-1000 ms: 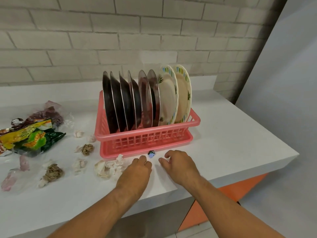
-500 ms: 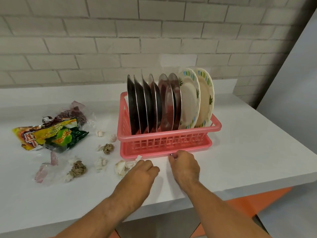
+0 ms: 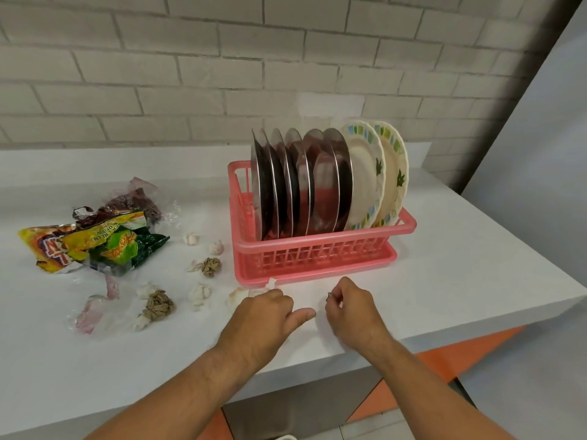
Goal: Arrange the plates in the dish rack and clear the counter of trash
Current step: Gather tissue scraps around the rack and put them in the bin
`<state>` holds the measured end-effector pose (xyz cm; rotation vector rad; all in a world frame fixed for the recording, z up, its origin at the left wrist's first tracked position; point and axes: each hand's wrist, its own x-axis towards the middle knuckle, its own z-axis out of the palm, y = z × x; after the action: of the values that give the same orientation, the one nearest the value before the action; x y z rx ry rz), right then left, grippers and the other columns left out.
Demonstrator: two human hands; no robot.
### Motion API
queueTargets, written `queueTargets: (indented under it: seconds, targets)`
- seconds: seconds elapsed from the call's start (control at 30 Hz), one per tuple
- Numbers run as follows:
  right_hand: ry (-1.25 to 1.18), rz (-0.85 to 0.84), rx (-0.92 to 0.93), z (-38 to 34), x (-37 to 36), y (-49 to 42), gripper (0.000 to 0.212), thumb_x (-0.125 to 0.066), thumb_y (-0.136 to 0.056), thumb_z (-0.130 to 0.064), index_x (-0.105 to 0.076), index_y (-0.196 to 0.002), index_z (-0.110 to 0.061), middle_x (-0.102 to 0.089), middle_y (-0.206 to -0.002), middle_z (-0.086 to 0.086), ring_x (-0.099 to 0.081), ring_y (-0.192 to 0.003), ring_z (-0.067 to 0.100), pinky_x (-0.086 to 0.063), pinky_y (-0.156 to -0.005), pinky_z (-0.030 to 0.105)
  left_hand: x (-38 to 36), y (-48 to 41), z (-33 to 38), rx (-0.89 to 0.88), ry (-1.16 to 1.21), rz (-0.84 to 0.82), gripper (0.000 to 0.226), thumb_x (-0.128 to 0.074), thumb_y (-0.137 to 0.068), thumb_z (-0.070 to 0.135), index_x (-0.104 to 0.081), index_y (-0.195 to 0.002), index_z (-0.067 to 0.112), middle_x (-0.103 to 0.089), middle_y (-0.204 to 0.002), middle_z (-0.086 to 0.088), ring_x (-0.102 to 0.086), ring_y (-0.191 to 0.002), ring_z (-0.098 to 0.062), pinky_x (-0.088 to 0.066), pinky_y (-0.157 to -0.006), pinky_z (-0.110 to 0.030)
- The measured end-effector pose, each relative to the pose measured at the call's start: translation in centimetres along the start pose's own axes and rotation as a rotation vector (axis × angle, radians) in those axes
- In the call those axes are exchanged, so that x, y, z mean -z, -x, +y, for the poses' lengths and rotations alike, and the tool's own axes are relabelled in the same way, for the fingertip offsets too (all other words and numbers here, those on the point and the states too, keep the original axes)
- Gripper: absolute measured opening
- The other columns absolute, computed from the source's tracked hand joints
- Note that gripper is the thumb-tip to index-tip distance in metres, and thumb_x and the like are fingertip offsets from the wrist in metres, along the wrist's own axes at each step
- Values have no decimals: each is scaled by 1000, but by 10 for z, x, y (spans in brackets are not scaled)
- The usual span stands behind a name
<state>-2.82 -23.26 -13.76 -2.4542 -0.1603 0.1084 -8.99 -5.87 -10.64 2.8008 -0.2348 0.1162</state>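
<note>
My right hand (image 3: 346, 308) pinches a tiny dark scrap (image 3: 329, 295); my left hand (image 3: 263, 312) curls over crumpled tissue (image 3: 237, 296), grip unclear. Just beyond both, plates (image 3: 320, 185) stand in the dish rack (image 3: 317, 246). So slight a pinch could drop the scrap.

1. The dish rack (image 3: 317, 249) is standing mid-counter, with upright steel plates (image 3: 301, 185) and patterned plates (image 3: 370, 179) filling it and blocking any reach down into it.
2. Right of the rack, bare counter (image 3: 470, 265) is stretching to the edge, giving wide passage.
3. Behind the rack, a bare strip is running to the brick wall (image 3: 222, 74), which is closing off the back.
4. Left of the rack, paper balls (image 3: 211, 266) are lying scattered with gaps between them; snack wrappers (image 3: 95, 246) and plastic film (image 3: 92, 312) are crowding the far left.
5. In front of the rack, the left hand (image 3: 263, 315) and the right hand (image 3: 349, 308), which is pinching a small dark scrap (image 3: 329, 295), are occupying the narrow strip.
</note>
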Motion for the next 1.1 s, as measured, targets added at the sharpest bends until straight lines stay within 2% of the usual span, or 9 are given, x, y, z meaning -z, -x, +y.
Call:
queueTargets:
  seconds: [0.07, 0.17, 0.33, 0.43, 0.57, 0.73, 0.9, 1.0, 1.1]
  targets:
    - [-39, -35, -17, -3, -3, 5, 7, -48, -97, -14, -54, -98, -18, -61, -90, -3, -56, -76, 11, -45, -64, 17, -4, 5, -9, 18, -6, -39, 51, -28, -90, 66, -49, -76, 21, -61, -85, 4, -57, -80, -15, -44, -74, -27]
    - [-47, -59, -14, -11, -8, 12, 30, -41, -100, -10, -57, -124, -18, -61, -114, -3, -57, -95, 11, -42, -82, 14, 1, 9, -28, 67, -21, -57, 46, -30, -93, 63, -54, -90, 24, -66, -92, 4, -60, -83, -17, -44, -68, -28]
    - [-29, 15, -37, -31, -17, 25, 28, -36, -99, -7, -63, -106, -10, -60, -101, -3, -54, -94, 12, -38, -80, 15, 11, -2, -52, 107, 12, 55, 39, -32, -96, 58, -51, -108, 27, -67, -95, 6, -63, -83, -17, -48, -69, -29]
    - [-80, 70, -65, -40, -24, 32, 22, -45, -99, -25, -62, -94, -13, -64, -88, -3, -57, -82, 13, -45, -71, 22, 2, -11, -52, 48, -40, -43, 44, -41, -91, 63, -47, -118, 29, -65, -106, 5, -63, -91, -20, -52, -75, -31]
    - [-62, 101, -123, -44, -30, 42, 22, -56, -94, -39, -58, -84, -19, -61, -79, -5, -54, -71, 7, -38, -57, 13, -9, -17, -42, -97, -208, -73, 54, -43, -88, 66, -49, -117, 20, -63, -105, -1, -61, -90, -22, -47, -71, -32]
    - [-31, 107, -138, -41, -28, 54, 20, -46, -101, -29, -62, -96, -16, -64, -83, -4, -57, -72, 7, -48, -62, 17, -26, -10, -45, -164, -385, -43, 42, -42, -98, 40, -50, -124, 9, -64, -111, -10, -64, -94, -28, -49, -74, -35]
    - [-82, 80, -160, -45, -25, 62, 27, -39, -103, -23, -56, -124, -19, -63, -93, -5, -59, -78, 3, -40, -58, 7, -26, 1, -39, -224, -450, -9, 58, -39, -97, 7, -14, -149, 2, -53, -129, -25, -59, -106, -41, -51, -83, -43]
    - [-33, 84, -85, -45, -19, 66, 27, -37, -104, -26, -58, -120, -18, -62, -104, -7, -58, -88, 7, -42, -73, 11, -17, 3, -44, -230, -421, 84, 47, -38, -96, 12, -30, -143, 10, -58, -125, -16, -62, -100, -35, -53, -77, -39]
    - [-43, 87, -40, -43, -10, 69, 31, -40, -102, -34, -61, -89, -14, -63, -83, -3, -56, -75, 11, -49, -70, 25, -6, 10, -43, -230, -385, 86, 34, -46, -94, 7, -48, -127, 11, -60, -116, -10, -61, -94, -27, -52, -73, -36]
